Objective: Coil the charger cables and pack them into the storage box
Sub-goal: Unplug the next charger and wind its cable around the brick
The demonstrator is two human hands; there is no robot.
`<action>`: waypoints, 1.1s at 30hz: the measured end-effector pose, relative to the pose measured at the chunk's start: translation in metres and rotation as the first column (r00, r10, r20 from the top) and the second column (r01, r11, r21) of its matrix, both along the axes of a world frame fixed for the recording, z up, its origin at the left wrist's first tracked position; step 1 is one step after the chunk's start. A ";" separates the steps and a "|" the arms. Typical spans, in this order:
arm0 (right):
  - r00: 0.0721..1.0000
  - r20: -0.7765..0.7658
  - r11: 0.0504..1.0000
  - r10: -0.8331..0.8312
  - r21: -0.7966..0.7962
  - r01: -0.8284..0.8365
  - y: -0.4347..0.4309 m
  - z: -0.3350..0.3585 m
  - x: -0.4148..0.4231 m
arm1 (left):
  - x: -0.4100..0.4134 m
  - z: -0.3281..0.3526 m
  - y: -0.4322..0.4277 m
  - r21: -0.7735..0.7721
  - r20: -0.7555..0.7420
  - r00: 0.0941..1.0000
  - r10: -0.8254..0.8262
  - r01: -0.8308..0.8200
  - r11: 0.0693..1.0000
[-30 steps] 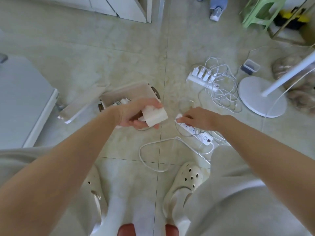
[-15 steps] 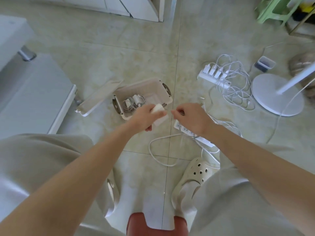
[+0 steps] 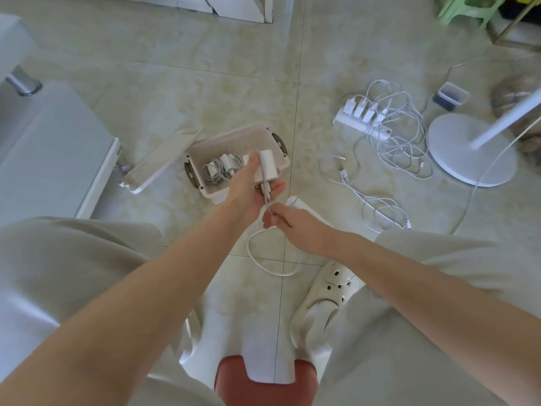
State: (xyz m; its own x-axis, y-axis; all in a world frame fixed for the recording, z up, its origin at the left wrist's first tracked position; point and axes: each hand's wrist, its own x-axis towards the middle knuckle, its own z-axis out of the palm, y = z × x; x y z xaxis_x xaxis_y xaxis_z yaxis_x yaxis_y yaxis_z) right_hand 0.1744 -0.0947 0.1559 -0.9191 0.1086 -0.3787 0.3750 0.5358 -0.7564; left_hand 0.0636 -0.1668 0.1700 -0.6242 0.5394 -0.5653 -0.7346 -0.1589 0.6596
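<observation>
**Soft, even light; wide-angle stretch and some motion blur**

The scene is bright but flat, with pale, washed-out colours and low contrast. The glossy tiled floor [image 3: 205, 92] carries a mild sheen and no hard glare. Shadows are faint and soft-edged, so the light's source cannot be told.

The wide lens bows the grout line [image 3: 297, 112] and stretches both forearms towards the lower corners.

The fan pole [image 3: 506, 120] at the right edge is smeared by motion, and things near that edge are mushy. At centre, the left hand [image 3: 248, 186] holding the charger [image 3: 267, 165] and the right hand [image 3: 295, 227] pinching the cable [image 3: 248, 248] look slightly soft. Fine detail is smoothed throughout.
</observation>
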 end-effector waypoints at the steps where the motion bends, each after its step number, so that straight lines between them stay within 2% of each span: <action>1: 1.000 0.007 1.000 0.010 -0.013 -0.010 0.004 -0.005 0.002 | -0.001 0.005 0.002 0.060 0.045 0.999 0.011 -0.014 0.998; 4: 0.997 0.051 0.996 0.063 0.057 -0.066 0.016 -0.019 0.007 | -0.006 0.018 0.003 0.156 0.135 0.988 -0.069 0.048 0.987; 7: 0.993 0.085 0.989 0.077 0.119 -0.087 0.027 -0.019 0.009 | -0.011 0.030 -0.002 0.126 0.085 0.946 -0.312 0.301 0.945; 10: 0.989 0.133 0.980 0.067 0.176 -0.090 0.047 -0.021 0.007 | -0.012 0.036 -0.009 0.032 -0.021 0.830 -0.557 0.557 0.830; 12: 0.987 0.152 0.974 0.045 0.211 -0.077 0.060 -0.021 0.005 | -0.013 0.036 -0.013 -0.041 -0.075 0.749 -0.658 0.657 0.752; 16: 0.977 0.157 0.915 0.142 0.355 -0.190 0.074 -0.015 -0.001 | -0.017 0.037 -0.019 -0.158 -0.114 0.640 -0.760 0.743 0.650; 19: 0.963 0.164 0.797 0.212 0.541 -0.268 0.084 -0.011 -0.007 | -0.020 0.039 -0.023 -0.256 -0.088 0.589 -0.803 0.766 0.590; 22: 0.968 0.074 0.650 0.240 0.728 -0.217 0.093 -0.010 -0.009 | -0.019 0.036 -0.026 -0.370 -0.074 0.545 -0.835 0.763 0.530; 25: 0.965 0.044 0.566 0.259 0.803 -0.189 0.090 -0.008 -0.015 | -0.018 0.023 -0.027 -0.622 -0.130 0.467 -0.875 0.649 0.439; 27: 0.969 0.037 0.573 0.246 0.800 -0.176 0.083 -0.005 -0.019 | -0.020 0.010 -0.030 -0.753 -0.206 0.436 -0.876 0.501 0.427; 29: 0.975 0.007 0.602 0.221 0.785 -0.142 0.075 0.000 -0.022 | -0.020 -0.001 -0.032 -0.813 -0.301 0.431 -0.851 0.350 0.465; 31: 0.977 -0.081 0.668 0.195 0.741 -0.072 0.062 0.008 -0.022 | -0.019 -0.007 -0.031 -0.806 -0.386 0.460 -0.800 0.254 0.535; 33: 0.978 -0.155 0.759 0.141 0.651 -0.006 0.045 0.016 -0.021 | -0.016 -0.009 -0.025 -0.761 -0.449 0.532 -0.718 0.194 0.619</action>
